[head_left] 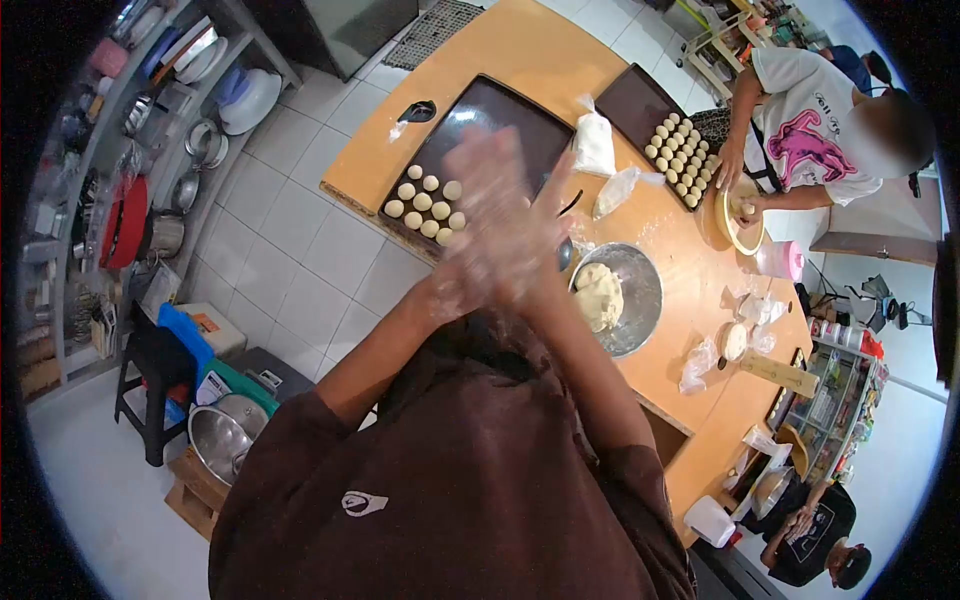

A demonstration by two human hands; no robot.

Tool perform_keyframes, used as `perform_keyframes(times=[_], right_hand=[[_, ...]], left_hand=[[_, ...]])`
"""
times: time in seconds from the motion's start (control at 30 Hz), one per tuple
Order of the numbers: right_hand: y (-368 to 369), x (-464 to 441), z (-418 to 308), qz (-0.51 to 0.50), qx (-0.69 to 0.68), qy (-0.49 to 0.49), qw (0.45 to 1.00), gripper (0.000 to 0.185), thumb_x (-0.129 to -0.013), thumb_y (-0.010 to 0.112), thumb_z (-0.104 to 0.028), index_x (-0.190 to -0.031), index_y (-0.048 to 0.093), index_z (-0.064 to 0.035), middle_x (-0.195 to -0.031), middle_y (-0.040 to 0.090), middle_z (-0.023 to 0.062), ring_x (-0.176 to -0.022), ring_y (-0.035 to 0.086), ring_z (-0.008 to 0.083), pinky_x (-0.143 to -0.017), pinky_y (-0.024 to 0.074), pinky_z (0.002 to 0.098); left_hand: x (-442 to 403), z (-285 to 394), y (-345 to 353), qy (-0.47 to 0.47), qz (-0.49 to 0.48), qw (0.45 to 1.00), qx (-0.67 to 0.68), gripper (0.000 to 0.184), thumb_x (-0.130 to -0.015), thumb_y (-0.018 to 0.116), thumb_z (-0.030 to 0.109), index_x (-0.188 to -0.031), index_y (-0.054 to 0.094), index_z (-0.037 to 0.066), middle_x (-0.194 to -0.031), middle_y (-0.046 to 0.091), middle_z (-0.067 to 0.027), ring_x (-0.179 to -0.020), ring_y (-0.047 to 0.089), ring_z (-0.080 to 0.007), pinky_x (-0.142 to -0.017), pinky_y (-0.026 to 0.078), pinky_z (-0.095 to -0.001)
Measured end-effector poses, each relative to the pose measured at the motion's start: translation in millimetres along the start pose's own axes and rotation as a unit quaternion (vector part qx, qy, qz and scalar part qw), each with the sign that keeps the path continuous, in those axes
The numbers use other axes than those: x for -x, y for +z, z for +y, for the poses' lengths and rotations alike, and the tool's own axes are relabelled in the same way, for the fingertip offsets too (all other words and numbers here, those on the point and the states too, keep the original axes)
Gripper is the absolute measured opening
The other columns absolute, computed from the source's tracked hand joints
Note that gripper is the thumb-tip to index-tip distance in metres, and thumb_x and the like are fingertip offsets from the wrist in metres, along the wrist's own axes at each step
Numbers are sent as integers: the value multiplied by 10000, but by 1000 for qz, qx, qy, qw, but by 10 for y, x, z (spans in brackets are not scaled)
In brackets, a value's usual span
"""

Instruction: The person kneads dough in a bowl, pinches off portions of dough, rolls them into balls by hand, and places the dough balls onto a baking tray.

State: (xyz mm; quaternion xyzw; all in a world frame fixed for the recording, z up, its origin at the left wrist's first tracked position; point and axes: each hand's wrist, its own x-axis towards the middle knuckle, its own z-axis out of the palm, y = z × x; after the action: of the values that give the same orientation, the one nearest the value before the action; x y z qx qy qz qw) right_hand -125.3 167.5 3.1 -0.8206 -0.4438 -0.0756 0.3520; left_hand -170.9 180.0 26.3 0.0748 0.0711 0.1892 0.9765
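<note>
My left hand and my right hand are pressed together above the table's near edge. Flour whitens both, and motion smears their fingers. Whatever may lie between the palms is hidden. Just beyond them is a dark baking tray, partly covered by my hands. Round dough balls sit in rows at its near left end. To the right of my hands stands a metal bowl with a large lump of pale dough in it.
A white bag and a plastic bag lie beyond the bowl. Across the table, a person works at a yellow bowl beside a second tray of dough balls. Another person is at lower right. Shelves stand left.
</note>
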Motion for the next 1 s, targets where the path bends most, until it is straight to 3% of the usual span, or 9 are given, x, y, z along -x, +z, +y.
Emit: perform_keyframes(times=[0.07,0.17,0.27,0.4,0.63,0.7,0.8,0.83,1.0], right_hand=[[-581,-649,273,-138,-118,-356,917,671,-940,410,-494,-1467,291,-94,-1483,357,182,-1429,247,302,-1080,77,700],[-613,-246,470,-279,-53,-463,839,652,-956,378,-485,-1467,307,-85,-1476,368,181,-1426,252,306,-1077,8,715],[-610,-148,237,-229,-126,-589,764,634,-965,364,-467,-1444,351,-52,-1499,328,186,-1435,221,320,-1080,-62,697],[-445,-504,128,-148,-213,-374,890,596,-988,296,-465,-1462,345,-107,-1549,257,107,-1443,209,290,-1082,-76,683],[-325,-39,437,-279,-105,-540,787,623,-1000,250,-451,-1481,281,-56,-1554,224,155,-1451,170,321,-1093,-84,647],[-359,-198,165,-311,-101,-538,777,628,-1000,251,-449,-1474,286,-39,-1551,224,168,-1452,162,327,-1088,-87,652],[-317,-534,156,-202,-101,-394,891,626,-1001,247,-447,-1467,300,-34,-1547,236,166,-1454,163,317,-1088,-79,656],[-296,-536,223,-212,-94,-394,889,620,-1000,257,-438,-1464,304,-30,-1546,238,169,-1454,163,318,-1088,-80,655],[-215,-187,281,-253,-151,-487,822,604,-993,310,-390,-1470,283,-21,-1549,219,186,-1455,148,336,-1085,-104,645]], left_hand=[[175,111,-12,47,30,998,-25,846,-917,264,684,-1523,94,119,-1572,144,-127,-1441,191,-235,-1173,154,-395],[110,209,92,144,-40,989,-21,833,-919,239,690,-1529,62,152,-1579,118,-132,-1447,168,-256,-1177,134,-412],[-21,-6,-250,38,11,996,-74,810,-932,249,674,-1528,106,144,-1579,138,-126,-1451,143,-255,-1174,110,-330],[207,-20,-226,61,49,994,-76,775,-947,241,649,-1521,157,135,-1561,207,-124,-1417,256,-209,-1137,252,-335],[127,221,-195,73,-77,979,174,787,-939,205,660,-1527,112,145,-1565,191,-133,-1439,197,-254,-1172,161,-411],[57,-26,-381,92,5,973,-209,729,-954,196,646,-1528,138,200,-1566,199,-108,-1425,229,-236,-1165,181,-394],[252,61,-226,179,86,967,-160,742,-960,220,634,-1516,181,145,-1558,222,-111,-1399,293,-234,-1150,231,-388],[283,244,-101,74,107,991,-44,738,-973,242,600,-1495,227,79,-1539,264,-129,-1373,344,-235,-1141,260,-390],[134,229,-290,163,19,986,-22,724,-977,276,562,-1485,242,47,-1496,323,-192,-1385,325,-292,-1137,273,-419]])
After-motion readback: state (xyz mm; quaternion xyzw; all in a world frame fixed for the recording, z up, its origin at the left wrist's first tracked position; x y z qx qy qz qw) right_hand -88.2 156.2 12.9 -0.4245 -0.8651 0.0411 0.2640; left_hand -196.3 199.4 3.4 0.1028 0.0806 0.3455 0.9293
